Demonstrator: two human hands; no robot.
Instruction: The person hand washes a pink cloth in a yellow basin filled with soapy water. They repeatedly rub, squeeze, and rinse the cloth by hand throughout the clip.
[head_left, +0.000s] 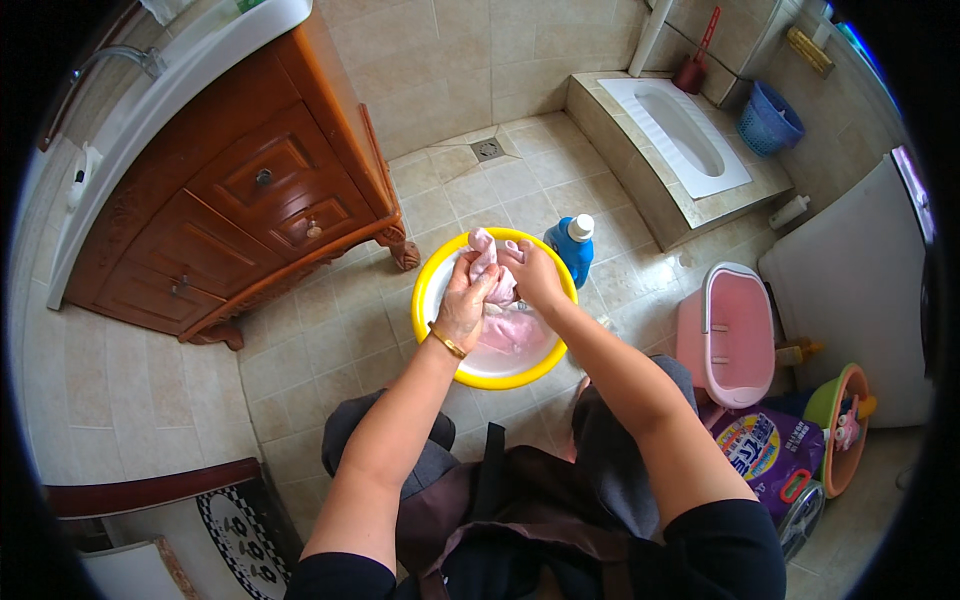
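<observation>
My left hand (465, 300), with a gold bracelet at its wrist, and my right hand (532, 274) both grip a bunched wet pink cloth (501, 286). They hold it above a round basin with a yellow rim (421, 289) on the tiled floor. More pink fabric (510, 331) lies in cloudy water inside the basin. Just beyond the rim, on the right, stands a blue bottle with a white cap (574, 251). The fingertips of my right hand are partly hidden by the cloth.
A wooden vanity cabinet (247, 202) stands at the left. Ahead right is a raised step with a squat toilet (679, 135). At my right are a pink bucket (727, 334), a purple detergent bag (769, 450) and stacked basins (829, 450). A floor drain (487, 149) lies beyond the basin.
</observation>
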